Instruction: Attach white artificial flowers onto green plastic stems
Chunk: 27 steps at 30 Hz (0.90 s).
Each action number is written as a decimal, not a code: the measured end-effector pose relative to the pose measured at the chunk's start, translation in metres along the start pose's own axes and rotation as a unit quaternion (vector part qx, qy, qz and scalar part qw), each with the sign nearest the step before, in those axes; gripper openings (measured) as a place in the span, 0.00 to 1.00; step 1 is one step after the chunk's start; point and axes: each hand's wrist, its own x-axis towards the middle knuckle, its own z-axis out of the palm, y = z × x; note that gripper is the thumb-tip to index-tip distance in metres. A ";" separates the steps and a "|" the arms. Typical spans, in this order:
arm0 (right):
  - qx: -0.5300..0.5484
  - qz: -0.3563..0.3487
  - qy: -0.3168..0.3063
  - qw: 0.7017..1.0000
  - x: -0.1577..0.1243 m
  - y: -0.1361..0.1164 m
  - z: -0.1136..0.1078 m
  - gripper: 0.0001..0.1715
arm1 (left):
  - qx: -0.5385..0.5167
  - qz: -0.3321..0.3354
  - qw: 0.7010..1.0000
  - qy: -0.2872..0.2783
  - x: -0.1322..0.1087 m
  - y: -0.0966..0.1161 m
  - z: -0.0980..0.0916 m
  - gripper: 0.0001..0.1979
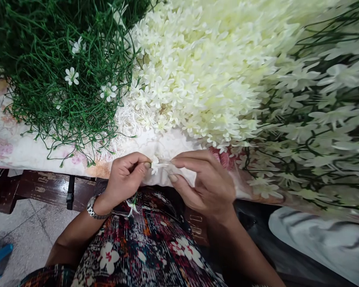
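Before my body, my left hand (127,177) is closed in a pinch between thumb and forefinger on a small white artificial flower (154,165). Under that hand hangs a green stem with another white blossom (132,208). Thin white stamen threads (165,164) run from the flower to the fingertips of my right hand (208,181), whose fingers are curled around them; the exact grip is blurred. Right behind my hands lies a tuft of loose white stamens (128,119) beside a large heap of cream-white flower heads (197,75).
A tangled heap of green plastic stems (62,79) with a few blossoms covers the left. Finished-looking white flowers on stems (326,115) crowd the right side. Floral cloth (38,147) covers the tabletop, whose dark wooden edge (44,191) shows below. A buckled strap (70,193) hangs there.
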 end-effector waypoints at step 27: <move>-0.095 -0.145 -0.108 0.979 0.015 -0.001 -0.001 0.08 | -0.154 -0.186 0.969 -0.055 0.011 0.016 0.005 0.04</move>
